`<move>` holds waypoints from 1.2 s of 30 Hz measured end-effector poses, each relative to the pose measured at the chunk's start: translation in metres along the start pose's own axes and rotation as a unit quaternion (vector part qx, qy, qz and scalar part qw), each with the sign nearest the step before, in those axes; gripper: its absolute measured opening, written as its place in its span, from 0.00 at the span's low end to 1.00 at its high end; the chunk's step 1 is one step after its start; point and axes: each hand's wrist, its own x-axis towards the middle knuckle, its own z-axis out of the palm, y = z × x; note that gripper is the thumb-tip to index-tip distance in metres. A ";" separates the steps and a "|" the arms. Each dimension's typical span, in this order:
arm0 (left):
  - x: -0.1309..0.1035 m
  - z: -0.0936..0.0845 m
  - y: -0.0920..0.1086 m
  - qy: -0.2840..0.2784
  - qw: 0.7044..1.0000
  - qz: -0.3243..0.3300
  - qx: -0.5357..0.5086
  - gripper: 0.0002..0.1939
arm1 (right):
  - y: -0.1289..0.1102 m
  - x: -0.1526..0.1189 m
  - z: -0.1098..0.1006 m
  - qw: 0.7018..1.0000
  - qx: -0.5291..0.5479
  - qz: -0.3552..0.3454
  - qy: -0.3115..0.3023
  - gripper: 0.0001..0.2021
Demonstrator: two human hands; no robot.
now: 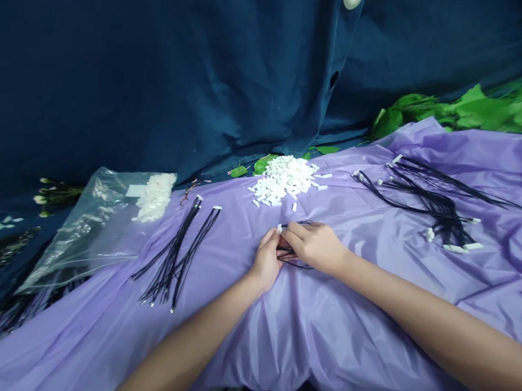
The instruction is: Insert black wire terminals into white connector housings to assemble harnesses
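Note:
My left hand [267,259] is closed at the middle of the purple cloth, its fingertips pinching a small white connector [280,227]. Against it, my right hand [314,244] is closed on thin black wires [298,266], which loop out below and behind its fingers. The two hands touch, and the wire ends between them are partly hidden. Just beyond the hands lies a pile of small white connectors [289,178]. Two bundles of black wires with white connectors [176,254] rest to the left.
More black wire harnesses [438,202] lie on the purple cloth [367,342] at the right. A clear plastic bag [107,216] holding white pieces is at the left. Green leaves [472,109] line the back right, before a dark blue curtain [169,77].

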 end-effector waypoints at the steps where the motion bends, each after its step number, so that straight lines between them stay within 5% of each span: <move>1: 0.001 0.000 0.000 0.001 1.000 0.000 -0.001 0.15 | 0.000 0.000 0.000 1.000 0.002 0.005 0.000 0.07; 9: 0.003 -0.002 0.001 0.005 1.000 -0.015 0.022 0.21 | 0.006 -0.005 -0.003 0.992 0.043 0.116 -0.013 0.09; 15: -0.004 -0.005 0.003 -0.051 0.997 0.024 0.057 0.25 | 0.007 -0.010 -0.006 0.974 0.157 0.161 -0.010 0.07; 24: -0.013 -0.014 -0.001 -0.073 0.974 0.128 0.172 0.24 | 0.002 -0.014 -0.014 0.938 0.307 0.157 0.042 0.04; 30: -0.017 -0.014 0.000 -0.029 0.985 0.112 0.127 0.26 | -0.001 -0.014 -0.020 0.927 0.333 0.165 0.041 0.04; 36: -0.019 -0.013 -0.003 -0.051 0.976 0.147 0.156 0.23 | -0.005 -0.014 -0.026 0.924 0.342 0.165 0.049 0.03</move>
